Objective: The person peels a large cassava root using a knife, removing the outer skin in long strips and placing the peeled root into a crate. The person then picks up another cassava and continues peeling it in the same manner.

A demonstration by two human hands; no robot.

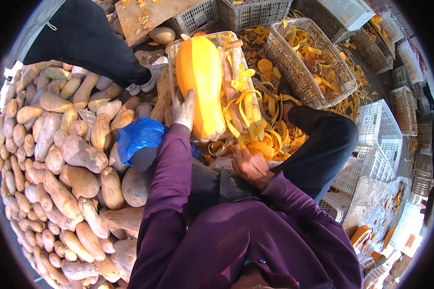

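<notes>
A large butternut-type squash [199, 86], peeled to bright yellow-orange flesh, lies lengthwise on a plastic crate [171, 59] in front of me. My left hand [184, 111], in a pale knit glove, presses against its left side near the lower end. Bare and curled, my right hand [252, 165] is low on the right, beside a heap of peel strips [271, 142]. Something small and orange shows at its fingertips; whether it is a tool or a piece of peel is unclear. Pale wooden strips [235, 61] lie along the crate, right of the squash, with peel draped over them.
Unpeeled squashes [83, 153] are piled across the left. Blue plastic [139, 139] covers something by my left forearm. A peel-filled crate [311, 65] stands at upper right, and white crates [376, 137] stack farther right. Another person's dark-trousered leg [90, 43] reaches in from upper left.
</notes>
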